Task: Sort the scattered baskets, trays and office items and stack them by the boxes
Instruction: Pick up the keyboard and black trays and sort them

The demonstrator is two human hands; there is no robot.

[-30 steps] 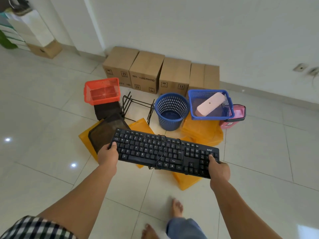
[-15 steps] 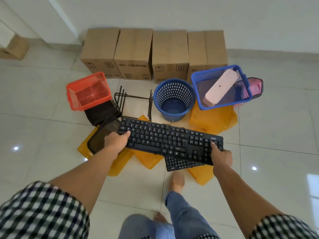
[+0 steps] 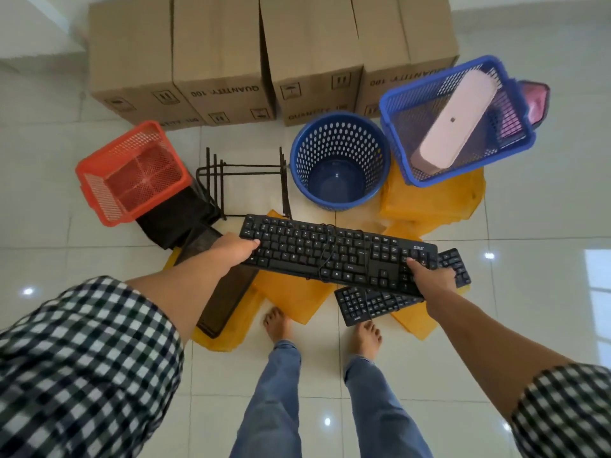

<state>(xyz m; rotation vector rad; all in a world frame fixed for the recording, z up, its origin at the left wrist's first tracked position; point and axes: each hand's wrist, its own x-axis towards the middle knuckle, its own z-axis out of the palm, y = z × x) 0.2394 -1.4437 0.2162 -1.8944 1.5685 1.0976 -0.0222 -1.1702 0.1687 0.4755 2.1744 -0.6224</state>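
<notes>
A black keyboard (image 3: 334,254) with its cable looped over the keys is held level above the floor. My left hand (image 3: 233,249) grips its left end and my right hand (image 3: 431,279) grips its right end. A second black keyboard (image 3: 370,304) lies on the floor under it, partly hidden. Behind stand an orange basket (image 3: 99,196), a round blue bin (image 3: 340,160) and a blue rectangular basket (image 3: 393,127) holding a pink case (image 3: 454,127). Several cardboard boxes (image 3: 224,61) line the wall.
A black wire rack (image 3: 244,183) stands between the orange basket and the bin. Yellow folders (image 3: 429,206) and a dark tray (image 3: 224,302) lie on the tiled floor. A pink bin (image 3: 537,100) sits behind the blue basket. My bare feet (image 3: 277,325) stand just before the pile.
I have stepped closer to the boxes and look more steeply down. The keyboard stays in both hands. The second keyboard beneath it has come into sight.
</notes>
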